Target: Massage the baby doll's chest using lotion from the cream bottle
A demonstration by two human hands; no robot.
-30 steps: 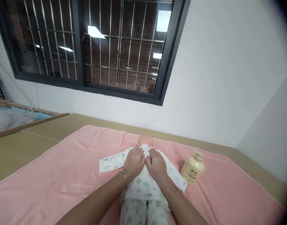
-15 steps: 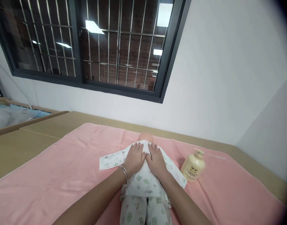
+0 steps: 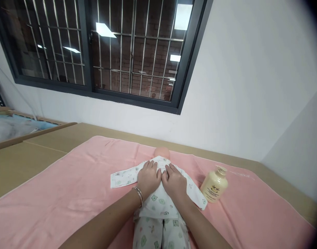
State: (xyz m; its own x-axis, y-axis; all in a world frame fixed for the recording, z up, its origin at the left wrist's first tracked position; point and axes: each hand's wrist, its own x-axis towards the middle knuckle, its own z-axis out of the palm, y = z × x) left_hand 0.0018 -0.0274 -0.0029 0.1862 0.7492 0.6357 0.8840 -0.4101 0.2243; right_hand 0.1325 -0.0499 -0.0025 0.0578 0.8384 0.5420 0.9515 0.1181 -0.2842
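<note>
A baby doll [image 3: 161, 152] in white printed pyjamas [image 3: 161, 207] lies on a pink towel [image 3: 70, 193], head away from me. My left hand [image 3: 149, 177], with a bracelet at the wrist, lies flat on the left side of the doll's chest. Beside it, my right hand [image 3: 174, 183] rests flat on the right side, thumbs nearly touching. Both hands have fingers spread on the fabric and hold nothing. The doll's left sleeve [image 3: 122, 177] sticks out sideways.
A cream pump bottle [image 3: 214, 186] stands on the towel just right of the doll. The towel covers a tan surface [image 3: 23, 162] against a white wall below a barred window [image 3: 109, 52]. A wooden-railed bed [image 3: 16, 128] is at far left.
My hands slid up the doll's chest toward its neck, then came back down a little. The view shifted slightly; the bottle has not moved.
</note>
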